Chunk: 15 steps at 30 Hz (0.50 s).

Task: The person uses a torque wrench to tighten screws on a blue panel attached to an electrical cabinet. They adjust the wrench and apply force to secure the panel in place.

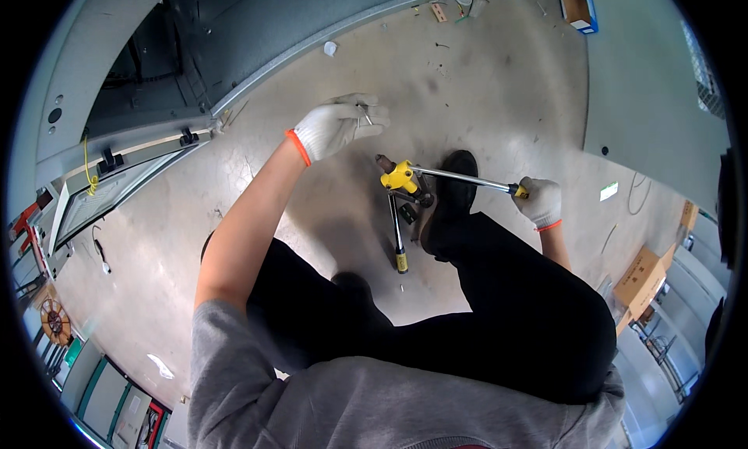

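My left hand (336,125), in a white glove with an orange cuff, is raised over the concrete floor and pinches a small metal pin or rivet (365,117) between its fingertips. My right hand (539,201), gloved the same way, grips the end of one long handle of a two-handled rivet tool (405,179) with a yellow head. The tool's other handle (396,232) hangs down toward the floor beside my black shoe (452,192). The tool's nose points up-left, a short way below my left hand.
A grey metal cabinet (234,44) with an open front and cables stands at upper left. Another grey panel (647,91) is at upper right. Cardboard boxes (640,278) sit at right; small debris litters the floor (467,67).
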Each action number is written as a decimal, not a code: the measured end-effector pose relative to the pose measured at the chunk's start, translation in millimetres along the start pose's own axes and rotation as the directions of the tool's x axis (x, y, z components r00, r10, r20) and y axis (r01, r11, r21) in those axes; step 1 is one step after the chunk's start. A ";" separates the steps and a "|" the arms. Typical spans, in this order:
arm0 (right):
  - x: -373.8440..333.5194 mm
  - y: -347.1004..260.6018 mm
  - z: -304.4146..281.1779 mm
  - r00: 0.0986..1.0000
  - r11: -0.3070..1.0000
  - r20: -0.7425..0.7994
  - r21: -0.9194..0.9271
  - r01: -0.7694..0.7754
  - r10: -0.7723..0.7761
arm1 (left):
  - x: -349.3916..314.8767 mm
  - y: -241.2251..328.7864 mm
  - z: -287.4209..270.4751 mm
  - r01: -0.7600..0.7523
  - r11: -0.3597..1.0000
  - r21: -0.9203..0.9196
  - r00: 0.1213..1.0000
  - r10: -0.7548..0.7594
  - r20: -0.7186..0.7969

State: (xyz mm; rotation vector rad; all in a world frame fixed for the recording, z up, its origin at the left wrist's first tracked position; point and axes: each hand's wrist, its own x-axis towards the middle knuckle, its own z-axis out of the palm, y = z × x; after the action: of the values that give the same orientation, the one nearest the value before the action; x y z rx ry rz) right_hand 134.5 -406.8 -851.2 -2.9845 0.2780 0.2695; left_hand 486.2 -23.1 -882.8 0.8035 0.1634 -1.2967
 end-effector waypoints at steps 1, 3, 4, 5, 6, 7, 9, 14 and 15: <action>-0.6 0.1 0.7 1.000 1.000 0.000 0.002 -0.004 0.004 | 0.5 -3.1 -1.8 0.003 1.000 0.012 1.000 -0.003 -0.020; -0.9 0.1 3.1 1.000 1.000 0.003 -0.017 -0.005 0.005 | 2.1 -8.2 -3.6 0.010 0.999 0.038 0.998 -0.008 -0.059; -0.5 0.2 4.1 1.000 1.000 0.004 -0.027 -0.006 0.007 | 3.0 -10.2 -4.0 0.016 0.998 0.055 0.996 -0.011 -0.085; -0.1 0.1 5.1 1.000 1.000 0.011 -0.025 -0.012 0.012 | 4.1 -12.3 -4.0 0.023 0.997 0.072 0.994 -0.015 -0.112; 1.9 -0.8 4.8 1.000 1.000 0.018 -0.024 -0.014 0.015 | 5.3 -15.6 -5.2 0.028 0.996 0.087 0.990 -0.016 -0.139; 3.9 -1.6 4.3 1.000 1.000 0.025 -0.023 -0.017 0.018 | 7.2 -18.7 -6.3 0.015 0.996 0.087 0.988 -0.002 -0.153; 7.1 -1.7 4.5 1.000 1.000 0.027 -0.015 -0.007 0.007 | 10.0 -22.7 -4.3 -0.008 0.996 0.090 0.983 0.024 -0.180; 17.4 -5.8 2.8 0.999 1.000 0.038 -0.006 0.008 -0.007 | 14.6 -55.3 -18.7 -0.263 0.770 0.581 0.961 0.265 0.084; 16.7 -6.0 3.8 0.999 1.000 0.039 -0.008 0.007 -0.007 | 14.9 -56.8 -12.7 -0.255 0.784 0.566 0.963 0.258 0.078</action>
State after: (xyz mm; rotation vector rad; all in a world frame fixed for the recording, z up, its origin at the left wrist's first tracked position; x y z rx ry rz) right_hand 151.2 -403.2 -857.4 -2.9843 0.2631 0.3285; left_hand 443.7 -29.8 -924.8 1.2950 -0.3493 -1.0850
